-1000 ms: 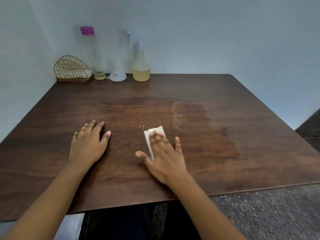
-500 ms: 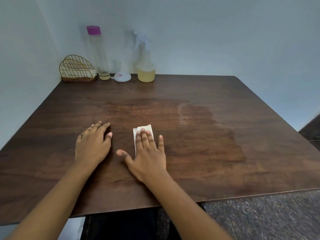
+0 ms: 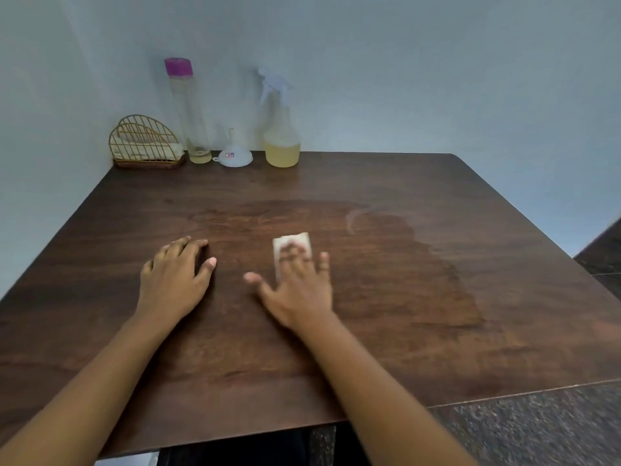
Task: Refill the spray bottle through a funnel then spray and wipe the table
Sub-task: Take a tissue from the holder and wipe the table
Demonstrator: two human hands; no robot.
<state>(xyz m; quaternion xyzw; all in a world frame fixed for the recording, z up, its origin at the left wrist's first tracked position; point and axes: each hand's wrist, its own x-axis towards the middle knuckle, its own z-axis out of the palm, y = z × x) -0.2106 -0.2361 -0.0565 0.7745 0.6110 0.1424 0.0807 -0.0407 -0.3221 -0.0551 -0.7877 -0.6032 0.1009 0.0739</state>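
Note:
My right hand (image 3: pixel 299 284) lies flat on a folded white tissue (image 3: pixel 291 243), pressing it onto the dark wooden table (image 3: pixel 437 348); the hand is motion-blurred. My left hand (image 3: pixel 174 280) rests palm down on the table to the left, fingers apart, holding nothing. A damp streaked patch (image 3: pixel 403 257) spreads across the middle and right of the tabletop. The spray bottle (image 3: pixel 281 129), with yellowish liquid in its base, stands at the far edge by the wall. A white funnel (image 3: pixel 234 155) sits upside down beside it.
A tall clear bottle with a purple cap (image 3: pixel 188 109) stands left of the funnel. A gold wire napkin holder (image 3: pixel 146 142) with tissues sits in the far left corner. Walls close the table at the back and left. Speckled floor (image 3: pixel 537 432) lies beyond the near right edge.
My right hand slid the tissue left toward my left hand, then back to the right. The left hand stayed put. The droplets by the tissue are gone.

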